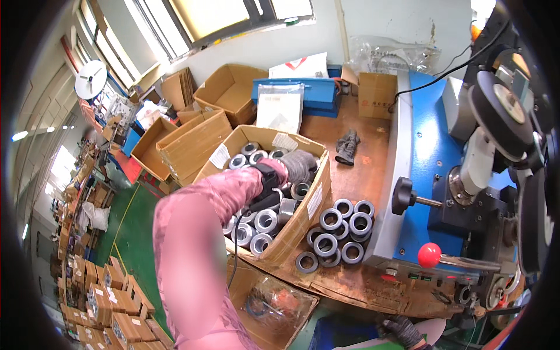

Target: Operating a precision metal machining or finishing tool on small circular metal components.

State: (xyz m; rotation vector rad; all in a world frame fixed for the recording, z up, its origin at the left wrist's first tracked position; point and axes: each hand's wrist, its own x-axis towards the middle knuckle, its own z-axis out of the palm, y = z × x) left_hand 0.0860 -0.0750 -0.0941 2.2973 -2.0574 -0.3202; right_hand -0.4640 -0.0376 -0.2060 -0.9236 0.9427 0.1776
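Observation:
My left hand (301,167), in a grey glove, reaches down among metal rings (266,220) inside an open cardboard box (319,198). Its back faces me and its fingertips are hidden, so whether it holds a ring does not show. A black band with a cable (235,256) wraps the wrist over my pink sleeve. Low in the picture, beside the bench's front edge, is my right hand (402,331) in a dark glove. Its fingers look loosely apart, with nothing visible in them. Several dark-rimmed rings (331,219) lie piled on the bench between the box and a blue machine (424,146).
The machine carries a belt wheel (501,108), a black knob (402,195) and a red ball lever (429,255). A crumpled dark glove (347,147) lies on the wooden bench (370,166). Behind are a blue toolbox (326,104) and cardboard boxes (230,87). Another box (262,326) sits below the bench edge.

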